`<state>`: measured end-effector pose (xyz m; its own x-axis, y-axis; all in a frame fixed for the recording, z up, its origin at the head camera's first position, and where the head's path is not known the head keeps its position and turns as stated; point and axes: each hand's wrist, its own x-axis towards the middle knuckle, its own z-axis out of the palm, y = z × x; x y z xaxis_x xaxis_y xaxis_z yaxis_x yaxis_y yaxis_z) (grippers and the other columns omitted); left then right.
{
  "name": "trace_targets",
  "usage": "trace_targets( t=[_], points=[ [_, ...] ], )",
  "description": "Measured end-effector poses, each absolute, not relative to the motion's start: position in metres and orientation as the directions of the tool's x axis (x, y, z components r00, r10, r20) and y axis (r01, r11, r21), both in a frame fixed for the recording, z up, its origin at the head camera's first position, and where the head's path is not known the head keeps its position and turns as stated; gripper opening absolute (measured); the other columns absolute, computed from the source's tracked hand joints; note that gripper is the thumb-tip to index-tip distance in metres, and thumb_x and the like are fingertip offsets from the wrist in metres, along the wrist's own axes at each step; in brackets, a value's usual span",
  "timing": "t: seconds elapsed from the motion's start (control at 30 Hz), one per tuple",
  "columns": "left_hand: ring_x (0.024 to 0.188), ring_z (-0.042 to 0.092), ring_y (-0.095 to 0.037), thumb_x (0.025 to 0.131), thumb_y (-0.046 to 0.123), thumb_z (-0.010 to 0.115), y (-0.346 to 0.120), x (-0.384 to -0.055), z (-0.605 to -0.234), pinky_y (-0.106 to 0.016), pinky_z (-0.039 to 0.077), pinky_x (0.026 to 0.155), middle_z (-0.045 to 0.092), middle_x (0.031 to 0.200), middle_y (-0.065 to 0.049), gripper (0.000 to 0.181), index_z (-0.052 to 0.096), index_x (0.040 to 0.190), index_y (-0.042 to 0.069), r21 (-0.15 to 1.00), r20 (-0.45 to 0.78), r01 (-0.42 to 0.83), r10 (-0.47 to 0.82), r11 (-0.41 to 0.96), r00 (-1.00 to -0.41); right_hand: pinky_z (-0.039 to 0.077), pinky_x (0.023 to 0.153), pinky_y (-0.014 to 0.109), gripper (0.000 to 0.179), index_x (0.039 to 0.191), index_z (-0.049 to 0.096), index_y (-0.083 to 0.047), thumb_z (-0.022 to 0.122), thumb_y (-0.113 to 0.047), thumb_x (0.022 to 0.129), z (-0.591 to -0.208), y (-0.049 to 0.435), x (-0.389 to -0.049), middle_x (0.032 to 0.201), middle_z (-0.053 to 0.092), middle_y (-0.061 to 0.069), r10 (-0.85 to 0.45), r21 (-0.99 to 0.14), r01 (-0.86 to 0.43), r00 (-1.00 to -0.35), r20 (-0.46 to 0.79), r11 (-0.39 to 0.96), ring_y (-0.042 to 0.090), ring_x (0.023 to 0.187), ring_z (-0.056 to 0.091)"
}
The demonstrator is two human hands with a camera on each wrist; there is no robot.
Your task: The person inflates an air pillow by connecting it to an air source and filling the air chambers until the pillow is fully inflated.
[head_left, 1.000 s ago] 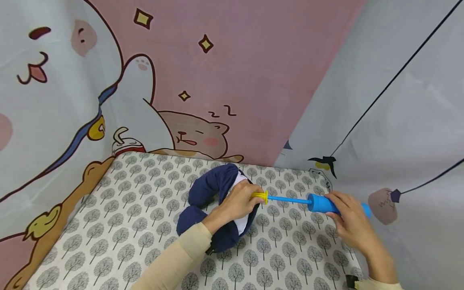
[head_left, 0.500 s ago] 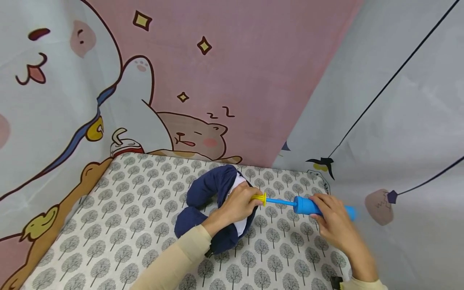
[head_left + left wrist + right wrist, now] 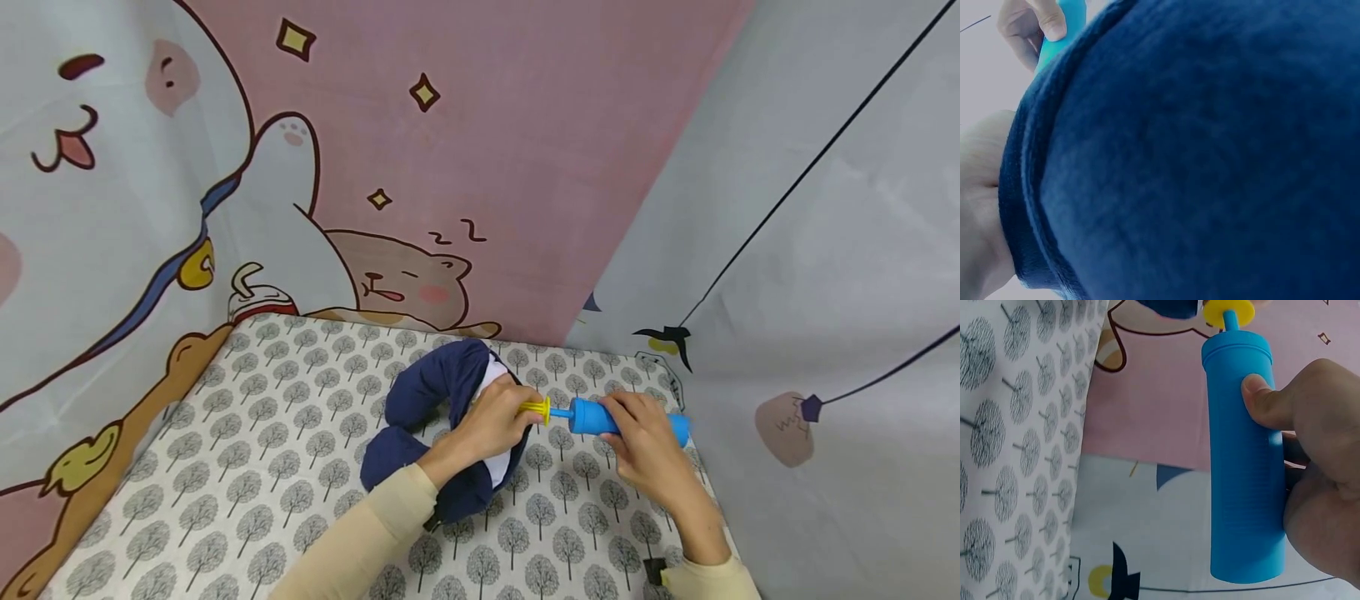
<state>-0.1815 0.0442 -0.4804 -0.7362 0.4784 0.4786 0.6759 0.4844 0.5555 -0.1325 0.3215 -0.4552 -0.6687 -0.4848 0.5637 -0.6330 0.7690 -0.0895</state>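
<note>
Your right hand (image 3: 637, 442) grips the blue pump (image 3: 630, 419) — plunger nearly fully in. Left hand (image 3: 491, 421) pinches the yellow nozzle (image 3: 537, 408) at the pillow (image 3: 427, 392) — it looks limp, more pumping needed.

Pump (image 3: 630, 418) has a bright blue ribbed barrel with a yellow disc at the tip; the neck pillow (image 3: 435, 400) is navy blue with a white patch near the middle. Tablecloth (image 3: 300, 467) is off-white with a repeating grey tree print; sleeves (image 3: 360, 542) are beige. Backdrop (image 3: 525, 167) is pink with white and brown cartoon animals and yellow sparkles, and the side curtain (image 3: 825, 250) is pale grey with thin black lines.
</note>
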Motion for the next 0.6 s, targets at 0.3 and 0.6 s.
trace_targets(
  t=[0.3, 0.6],
  points=[
    [0.085, 0.06, -0.018, 0.104, 0.018, 0.082, 0.045, -0.177, -0.475, -0.025, 0.054, 0.08, 0.088, 0.11, -0.008, 0.019, 0.085, 0.117, 0.005, 0.546, 0.443, 0.666, 0.499, 0.508, -0.745, 0.054, 0.104, 0.07, 0.055, 0.129, 0.075, 0.009, 0.096, 0.007, 0.079, -0.457, 0.296, -0.134, 0.126, 0.075, 0.026, -0.493, -0.083, -0.636, -0.668, 0.558, 0.767, 0.05, 0.118, 0.068],
    [0.085, 0.059, -0.016, 0.103, 0.019, 0.083, 0.048, -0.18, -0.478, -0.025, 0.054, 0.079, 0.088, 0.111, -0.008, 0.02, 0.086, 0.118, 0.006, 0.535, 0.469, 0.692, 0.51, 0.485, -0.721, 0.054, 0.106, 0.07, 0.052, 0.13, 0.075, 0.008, 0.095, 0.007, 0.082, -0.453, 0.298, -0.132, 0.129, 0.075, 0.026, -0.478, -0.13, -0.627, -0.697, 0.535, 0.768, 0.05, 0.12, 0.069]
  ],
)
